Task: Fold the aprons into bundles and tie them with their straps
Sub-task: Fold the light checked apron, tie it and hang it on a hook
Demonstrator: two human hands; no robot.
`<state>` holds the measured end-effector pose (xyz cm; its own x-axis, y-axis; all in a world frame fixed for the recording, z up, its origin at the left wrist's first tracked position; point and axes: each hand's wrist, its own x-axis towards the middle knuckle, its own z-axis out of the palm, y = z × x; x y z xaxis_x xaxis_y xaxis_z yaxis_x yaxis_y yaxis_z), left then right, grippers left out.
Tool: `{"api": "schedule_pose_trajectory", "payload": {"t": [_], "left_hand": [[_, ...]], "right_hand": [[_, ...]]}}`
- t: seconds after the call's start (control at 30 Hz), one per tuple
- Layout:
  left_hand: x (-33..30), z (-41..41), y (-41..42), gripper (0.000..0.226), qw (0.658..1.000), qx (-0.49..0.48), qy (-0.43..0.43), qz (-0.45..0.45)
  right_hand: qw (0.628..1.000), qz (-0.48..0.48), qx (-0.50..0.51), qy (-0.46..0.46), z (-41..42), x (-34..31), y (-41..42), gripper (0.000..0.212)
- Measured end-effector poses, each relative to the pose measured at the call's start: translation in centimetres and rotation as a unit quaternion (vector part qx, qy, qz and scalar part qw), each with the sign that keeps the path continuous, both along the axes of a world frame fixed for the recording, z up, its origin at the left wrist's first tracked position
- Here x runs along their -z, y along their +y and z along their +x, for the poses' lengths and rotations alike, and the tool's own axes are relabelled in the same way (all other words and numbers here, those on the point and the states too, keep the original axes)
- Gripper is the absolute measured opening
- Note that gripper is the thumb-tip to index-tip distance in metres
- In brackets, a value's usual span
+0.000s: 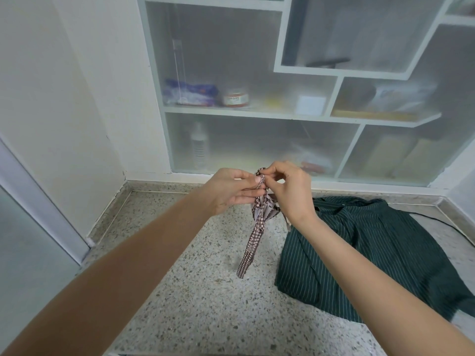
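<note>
Two hands pinching one checked apron bundle above the floor.

One brown-and-white checked apron [263,204] is held up between both hands; the left hand [231,190] pinches its top edge with thumb and fingers, and the right hand [289,187] pinches the same edge with curled fingers. One checked strap [250,249] hangs below the hands. One dark green pinstriped apron [372,253] lies flat on the speckled floor [192,291], below the right hand. Beyond the hands, one shelf unit [293,115] holds a jar [236,98] partly readable as "CLIPS".
</note>
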<state>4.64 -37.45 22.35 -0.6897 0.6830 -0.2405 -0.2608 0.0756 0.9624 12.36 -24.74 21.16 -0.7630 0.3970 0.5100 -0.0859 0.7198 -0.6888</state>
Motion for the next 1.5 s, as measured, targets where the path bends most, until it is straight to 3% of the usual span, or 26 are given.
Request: {"api": "schedule_pose_trajectory", "payload": {"t": [0.13, 0.43, 0.7, 0.83, 0.93, 1.17, 1.33, 1.5], "left_hand": [[0.0, 0.0, -0.1, 0.005, 1.0, 0.006, -0.015, 0.014], [-0.5, -0.3, 0.2, 0.007, 0.997, 0.036, -0.07, 0.027], [-0.4, 0.7, 0.9, 0.01, 1.0, 0.001, 0.023, 0.021], [-0.3, 0.8, 1.2, 0.013, 0.996, -0.038, 0.073, 0.022], [-0.4, 1.0, 1.2, 0.008, 0.996, -0.044, 0.075, 0.024], [-1.0, 1.1, 1.2, 0.009, 0.998, -0.027, 0.035, 0.042], [-0.8, 1.3, 1.1, 0.013, 0.998, -0.009, -0.014, 0.059], [-0.6, 1.2, 1.2, 0.018, 0.999, 0.014, -0.007, 0.044]], "right_hand": [[0.999, -0.036, -0.02, -0.002, -0.2, -0.4, 0.2, 0.018], [0.999, -0.018, -0.039, -0.018, -0.2, -0.7, 0.6, 0.022], [0.995, -0.076, -0.051, -0.031, -0.2, -1.0, 0.6, 0.022], [0.981, -0.17, -0.081, -0.053, 0.3, -1.5, 0.5, 0.021], [0.965, -0.229, -0.11, -0.058, 0.7, -1.8, 0.5, 0.018], [0.957, -0.26, -0.121, -0.047, 0.8, -1.5, 0.8, 0.009], [0.984, -0.166, -0.053, -0.029, 0.2, -1.2, 1.1, 0.012], [0.996, -0.094, -0.001, 0.005, 0.2, -0.6, 1.0, 0.011]]}}
